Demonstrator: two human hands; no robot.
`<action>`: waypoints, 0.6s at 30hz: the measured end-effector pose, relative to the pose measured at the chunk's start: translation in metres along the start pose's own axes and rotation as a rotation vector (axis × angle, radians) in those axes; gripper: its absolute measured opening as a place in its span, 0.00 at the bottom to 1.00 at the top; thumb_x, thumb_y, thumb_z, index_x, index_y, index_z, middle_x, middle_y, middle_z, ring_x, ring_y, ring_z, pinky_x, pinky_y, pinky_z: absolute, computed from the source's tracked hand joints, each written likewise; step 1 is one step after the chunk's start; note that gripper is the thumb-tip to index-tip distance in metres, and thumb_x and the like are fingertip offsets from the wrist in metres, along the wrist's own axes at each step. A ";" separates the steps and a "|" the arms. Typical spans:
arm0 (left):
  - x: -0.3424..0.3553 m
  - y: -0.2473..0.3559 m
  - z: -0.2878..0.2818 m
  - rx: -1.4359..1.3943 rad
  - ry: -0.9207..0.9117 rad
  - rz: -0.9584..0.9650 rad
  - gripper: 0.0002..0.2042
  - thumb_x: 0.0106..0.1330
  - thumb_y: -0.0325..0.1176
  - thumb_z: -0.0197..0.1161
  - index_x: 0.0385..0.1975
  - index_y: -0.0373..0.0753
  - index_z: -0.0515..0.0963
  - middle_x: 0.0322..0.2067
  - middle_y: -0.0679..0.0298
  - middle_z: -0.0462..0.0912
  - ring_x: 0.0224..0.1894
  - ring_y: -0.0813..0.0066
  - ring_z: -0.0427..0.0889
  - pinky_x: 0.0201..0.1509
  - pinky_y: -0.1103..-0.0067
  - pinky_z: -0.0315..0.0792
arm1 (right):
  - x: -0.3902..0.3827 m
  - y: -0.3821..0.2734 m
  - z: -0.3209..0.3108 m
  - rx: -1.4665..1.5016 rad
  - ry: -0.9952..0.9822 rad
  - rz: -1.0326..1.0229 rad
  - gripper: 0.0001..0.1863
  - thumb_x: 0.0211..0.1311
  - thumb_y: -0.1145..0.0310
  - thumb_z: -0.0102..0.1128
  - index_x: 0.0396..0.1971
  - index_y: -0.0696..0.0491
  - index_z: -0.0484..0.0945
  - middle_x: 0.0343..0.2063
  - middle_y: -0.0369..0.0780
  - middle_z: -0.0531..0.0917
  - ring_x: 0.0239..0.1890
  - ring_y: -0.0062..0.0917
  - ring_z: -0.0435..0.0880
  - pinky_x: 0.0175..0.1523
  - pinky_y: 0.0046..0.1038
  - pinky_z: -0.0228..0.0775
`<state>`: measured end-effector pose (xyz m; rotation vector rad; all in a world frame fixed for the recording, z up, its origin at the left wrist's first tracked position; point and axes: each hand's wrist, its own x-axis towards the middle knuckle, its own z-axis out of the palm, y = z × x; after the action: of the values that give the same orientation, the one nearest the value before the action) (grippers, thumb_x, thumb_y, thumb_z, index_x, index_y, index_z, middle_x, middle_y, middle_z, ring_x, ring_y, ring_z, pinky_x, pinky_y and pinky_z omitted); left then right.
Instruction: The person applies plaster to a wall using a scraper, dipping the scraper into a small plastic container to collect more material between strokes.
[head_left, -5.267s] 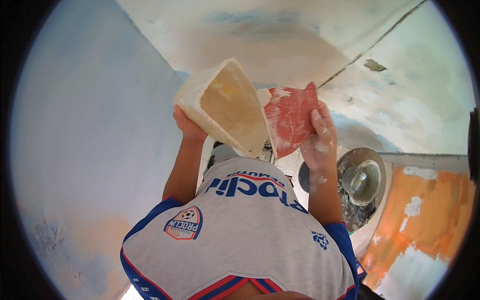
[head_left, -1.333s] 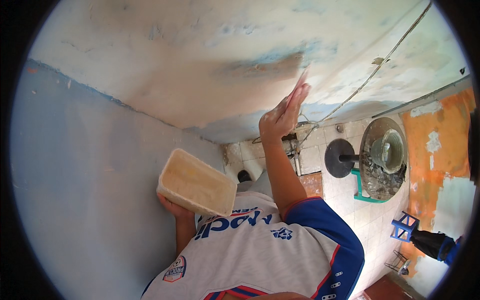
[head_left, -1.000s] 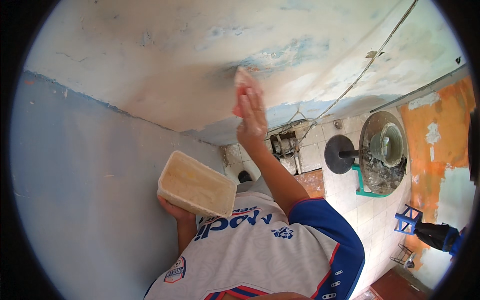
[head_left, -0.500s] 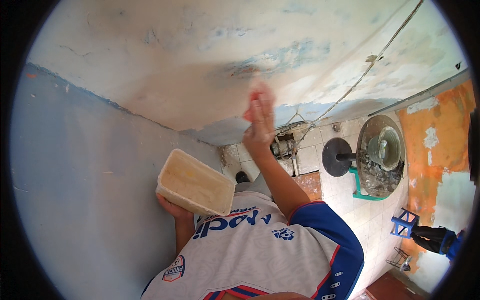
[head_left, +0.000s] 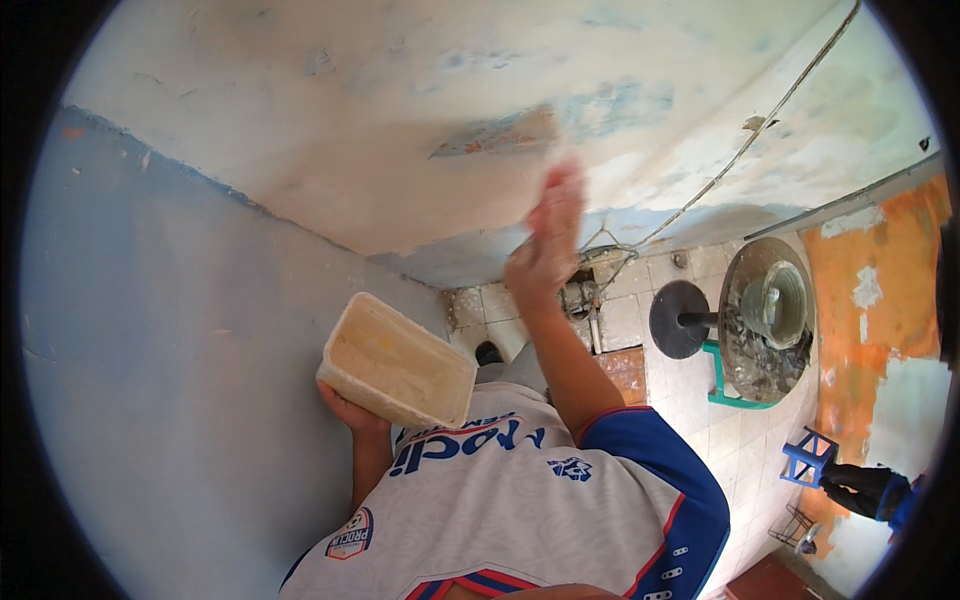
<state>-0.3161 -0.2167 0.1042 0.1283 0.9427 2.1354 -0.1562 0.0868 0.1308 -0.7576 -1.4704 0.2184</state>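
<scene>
My left hand (head_left: 352, 408) grips a pale rectangular plastic tub (head_left: 398, 368) from its near left side, in front of my shirt. Whitish paste coats the inside of the tub. Ahead, my right hand (head_left: 548, 240) is closed on what looks like a red-handled putty knife (head_left: 562, 180), raised close to the wall (head_left: 380, 130). Motion smears the tool, and its blade is hard to make out. Just beyond it, a rough patch (head_left: 500, 135) of bare reddish and bluish surface breaks the wall's pale coat.
A blue wall (head_left: 180, 330) stands close on my left. A cable (head_left: 740, 150) runs down the far wall. To the right are a round table (head_left: 745, 355) bearing a bucket (head_left: 775, 305), a green stool (head_left: 715, 375) and a blue stool (head_left: 808, 455). Another person's dark-clothed legs (head_left: 860, 488) show at the far right.
My right hand has swept to the right along the wall with the red-handled putty knife. The tub and my left hand have barely shifted.
</scene>
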 end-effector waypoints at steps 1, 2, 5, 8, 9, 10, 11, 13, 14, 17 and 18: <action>-0.001 0.000 -0.002 -0.004 -0.038 0.005 0.38 0.77 0.67 0.38 0.73 0.43 0.66 0.72 0.58 0.70 0.72 0.56 0.71 0.74 0.60 0.69 | 0.013 0.008 0.003 -0.070 0.133 0.004 0.31 0.61 0.88 0.53 0.67 0.57 0.77 0.69 0.59 0.73 0.73 0.60 0.68 0.73 0.54 0.70; -0.001 0.000 -0.003 -0.007 -0.016 0.001 0.38 0.77 0.67 0.38 0.73 0.43 0.66 0.72 0.58 0.70 0.72 0.56 0.71 0.74 0.60 0.69 | 0.022 0.012 0.009 -0.216 0.158 0.028 0.32 0.61 0.89 0.51 0.67 0.58 0.77 0.71 0.57 0.71 0.74 0.56 0.68 0.74 0.53 0.68; 0.001 -0.001 -0.003 -0.003 -0.031 -0.011 0.38 0.78 0.67 0.38 0.74 0.43 0.66 0.72 0.57 0.70 0.72 0.56 0.71 0.74 0.60 0.68 | 0.023 0.005 0.038 -0.243 -0.182 -0.071 0.32 0.61 0.89 0.49 0.67 0.59 0.77 0.71 0.54 0.72 0.74 0.52 0.70 0.76 0.52 0.64; 0.007 0.000 0.000 0.004 -0.034 -0.017 0.38 0.78 0.67 0.38 0.74 0.43 0.66 0.72 0.58 0.70 0.72 0.57 0.71 0.74 0.61 0.68 | -0.002 -0.013 0.039 -0.099 -0.226 -0.156 0.34 0.60 0.90 0.48 0.68 0.57 0.76 0.70 0.51 0.75 0.73 0.48 0.73 0.75 0.51 0.65; 0.008 0.001 0.001 -0.001 -0.035 -0.009 0.37 0.78 0.67 0.37 0.74 0.43 0.66 0.72 0.58 0.70 0.72 0.57 0.71 0.74 0.61 0.68 | -0.006 -0.015 0.033 0.033 -0.235 -0.192 0.34 0.62 0.90 0.47 0.69 0.56 0.75 0.70 0.51 0.75 0.72 0.48 0.74 0.74 0.50 0.67; 0.008 0.001 0.001 0.000 -0.032 0.005 0.37 0.78 0.67 0.37 0.74 0.44 0.66 0.72 0.58 0.70 0.72 0.57 0.71 0.74 0.61 0.68 | -0.006 -0.012 0.025 0.103 -0.153 -0.191 0.29 0.67 0.88 0.48 0.69 0.60 0.74 0.69 0.51 0.76 0.71 0.45 0.76 0.71 0.47 0.72; 0.008 0.001 0.001 -0.007 -0.030 -0.001 0.37 0.78 0.67 0.37 0.74 0.44 0.66 0.72 0.58 0.70 0.72 0.57 0.71 0.74 0.61 0.68 | -0.004 -0.007 0.017 0.103 -0.154 -0.159 0.29 0.67 0.88 0.48 0.69 0.60 0.74 0.69 0.51 0.76 0.71 0.45 0.76 0.71 0.47 0.72; 0.005 0.000 0.000 0.035 -0.017 0.055 0.37 0.78 0.66 0.36 0.73 0.44 0.66 0.72 0.58 0.71 0.72 0.57 0.71 0.74 0.61 0.69 | 0.015 0.014 0.008 0.102 0.151 0.056 0.25 0.73 0.85 0.49 0.68 0.63 0.74 0.68 0.51 0.77 0.69 0.43 0.78 0.68 0.44 0.75; 0.005 0.001 0.000 0.035 0.019 0.042 0.37 0.78 0.66 0.36 0.73 0.44 0.66 0.72 0.58 0.71 0.72 0.57 0.71 0.74 0.61 0.69 | 0.024 0.023 0.010 0.084 0.130 0.050 0.25 0.73 0.85 0.49 0.68 0.63 0.74 0.68 0.51 0.77 0.69 0.43 0.78 0.68 0.44 0.75; 0.006 0.001 0.000 0.009 0.012 0.014 0.37 0.78 0.67 0.36 0.73 0.44 0.66 0.71 0.58 0.71 0.72 0.57 0.71 0.74 0.61 0.69 | 0.034 0.029 0.028 -0.176 -0.015 -0.005 0.25 0.72 0.87 0.48 0.67 0.63 0.74 0.69 0.52 0.76 0.71 0.41 0.75 0.71 0.45 0.73; 0.007 0.002 0.001 0.006 0.008 -0.002 0.37 0.78 0.67 0.36 0.73 0.44 0.66 0.71 0.58 0.71 0.72 0.57 0.71 0.73 0.60 0.69 | 0.029 0.023 0.033 -0.191 -0.105 -0.166 0.25 0.72 0.87 0.47 0.67 0.64 0.74 0.69 0.53 0.75 0.73 0.43 0.74 0.72 0.46 0.71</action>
<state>-0.3215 -0.2123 0.1044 0.1222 0.9535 2.1328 -0.1766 0.1315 0.1384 -0.7816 -1.6618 -0.0100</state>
